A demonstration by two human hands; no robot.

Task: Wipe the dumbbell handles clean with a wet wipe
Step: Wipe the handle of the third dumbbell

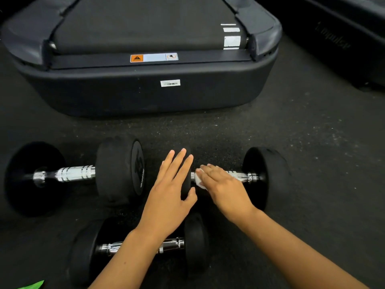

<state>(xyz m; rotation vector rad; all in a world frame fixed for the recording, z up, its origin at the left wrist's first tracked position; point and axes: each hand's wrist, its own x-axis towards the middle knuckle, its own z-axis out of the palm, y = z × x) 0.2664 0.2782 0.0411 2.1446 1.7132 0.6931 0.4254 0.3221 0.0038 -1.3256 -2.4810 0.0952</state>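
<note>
We steady the right-hand black rubber-headed dumbbell (268, 176) on the floor: left hand (173, 184) flat, fingers straight, against its inner head; right hand (223, 184) presses the white wet wipe (199, 181) onto its chrome handle (239, 175). Risk: the dumbbell rolls if our bracing slackens.

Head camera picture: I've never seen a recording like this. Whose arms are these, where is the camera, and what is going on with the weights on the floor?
There is no machine here: a person wears a camera on the head, looking forward and down, so the arms coming in from the bottom are their own. Three dumbbells lie on the dark floor: the left dumbbell, the near dumbbell and the right dumbbell. The left hand rests with straight fingers on the right dumbbell's inner weight, steadying it. The right hand presses a white wet wipe onto that dumbbell's shiny handle. Behind stands the end of a treadmill. A green scrap shows at the bottom left edge.
</note>
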